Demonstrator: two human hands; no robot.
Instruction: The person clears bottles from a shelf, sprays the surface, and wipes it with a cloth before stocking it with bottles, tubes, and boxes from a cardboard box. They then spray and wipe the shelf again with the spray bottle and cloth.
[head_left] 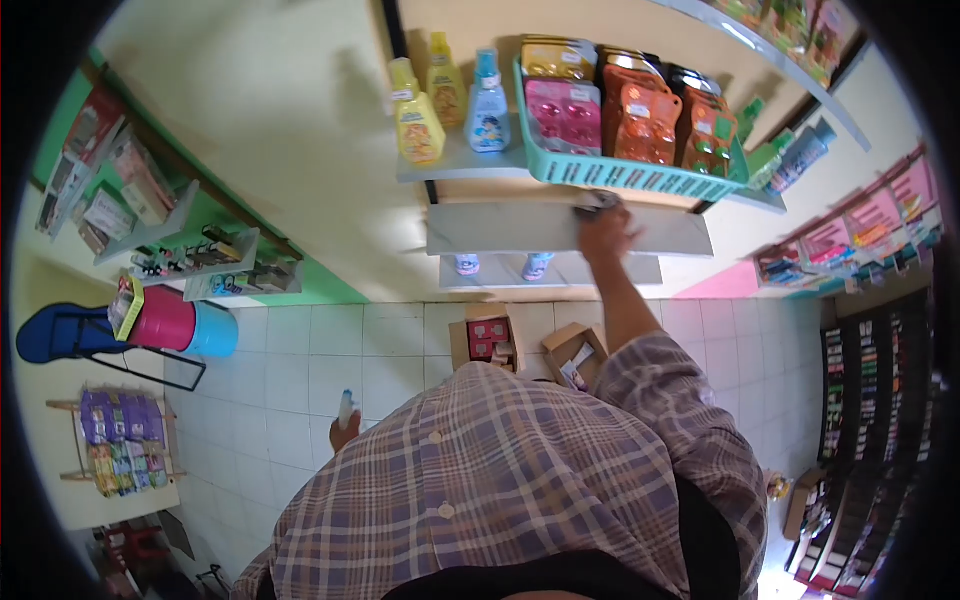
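Observation:
My right hand (606, 236) is closed on a dark crumpled cloth (595, 205), which touches the top of the grey middle shelf (500, 228) near its right part. Low at my left side, my left hand (343, 434) is wrapped round a small bottle (347, 408) with a blue top. Above the middle shelf, a teal basket (640, 176) of packaged goods rests on the upper shelf (460, 162). Beside it stand a blue bottle (488, 105) and two yellow bottles (418, 115). Two purple-blue containers (537, 266) are on the lower shelf, partly hidden by the middle one.
Two open cardboard boxes (576, 352) lie on the tiled floor (335, 335) below the shelves. At the left are wall shelves (150, 225), pink and blue tubs (213, 330) and a folded chair (62, 333). A dark display rack (875, 390) stands at the right.

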